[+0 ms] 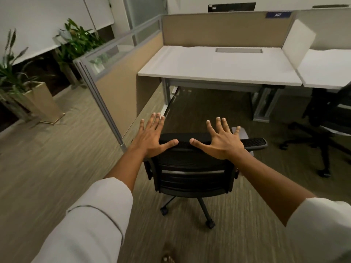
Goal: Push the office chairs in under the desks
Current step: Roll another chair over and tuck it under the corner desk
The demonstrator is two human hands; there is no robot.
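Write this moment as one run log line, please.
left hand: open, flat on chair back | right hand: open, flat on chair back | chair: short of desk, not under

open carpet between chair and desk, partition flanking left

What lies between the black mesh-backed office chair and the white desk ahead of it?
Only bare brown carpet, seen in the head view; the black mesh-backed office chair stands well short of the white desk.

black mesh-backed office chair at lower centre, upright, facing the white counter above it, not yet tucked under.
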